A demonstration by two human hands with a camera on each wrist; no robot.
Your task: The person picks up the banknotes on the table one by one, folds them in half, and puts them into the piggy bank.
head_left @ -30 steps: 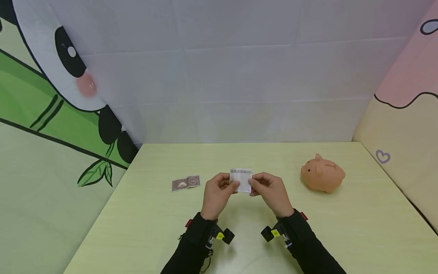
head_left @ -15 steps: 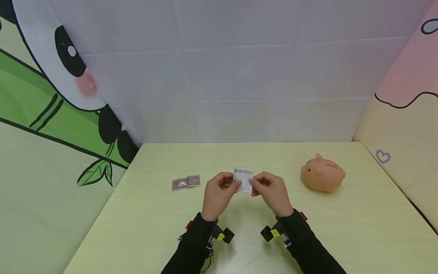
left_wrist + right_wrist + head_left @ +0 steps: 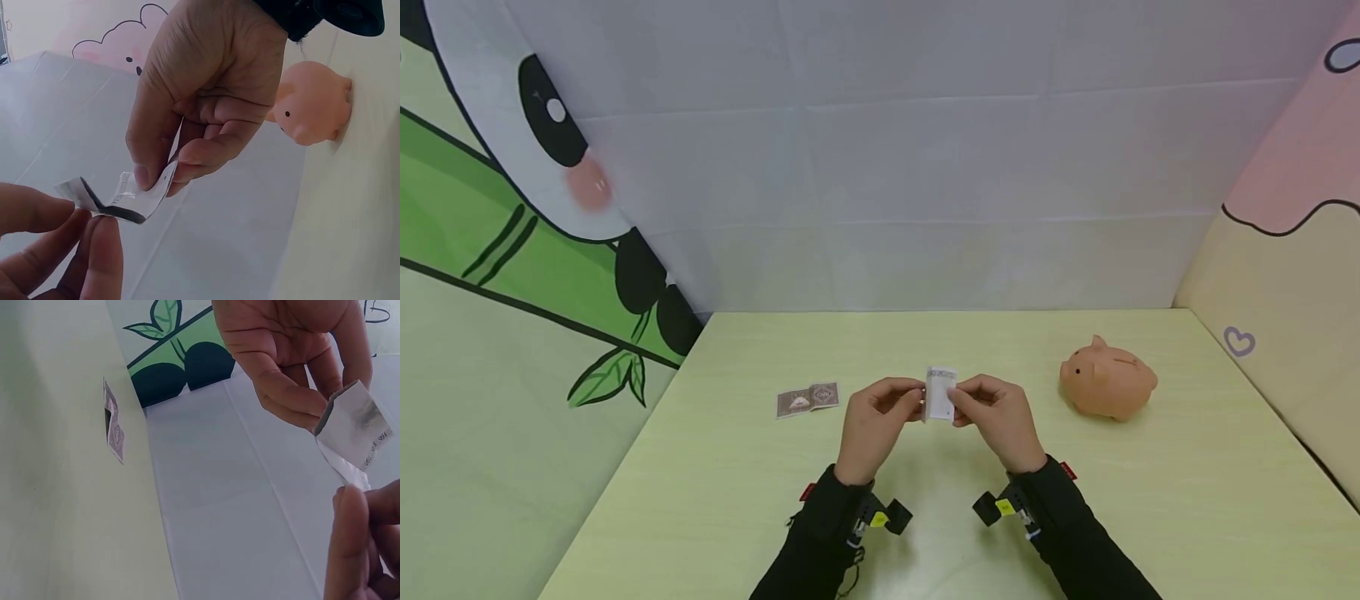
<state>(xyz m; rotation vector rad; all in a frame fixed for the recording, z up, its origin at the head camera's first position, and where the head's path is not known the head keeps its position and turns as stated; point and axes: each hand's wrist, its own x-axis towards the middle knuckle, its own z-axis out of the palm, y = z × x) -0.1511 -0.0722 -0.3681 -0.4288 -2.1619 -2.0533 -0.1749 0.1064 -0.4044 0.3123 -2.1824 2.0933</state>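
Centrally, a small white slip of paper (image 3: 941, 394) is held up between two bare hands above a pale table (image 3: 947, 542).
The slip's left edge is pinched between the thumb and fingers of the left hand (image 3: 874, 427), its right edge likewise by the right hand (image 3: 1004, 423); in the left wrist view it is seen bent along creases. To the left of the hands, a creased brown printed paper (image 3: 807, 400) is laid on the table; to the right, well apart, an orange-pink piggy bank (image 3: 1108, 381) is placed, its snout turned leftward.
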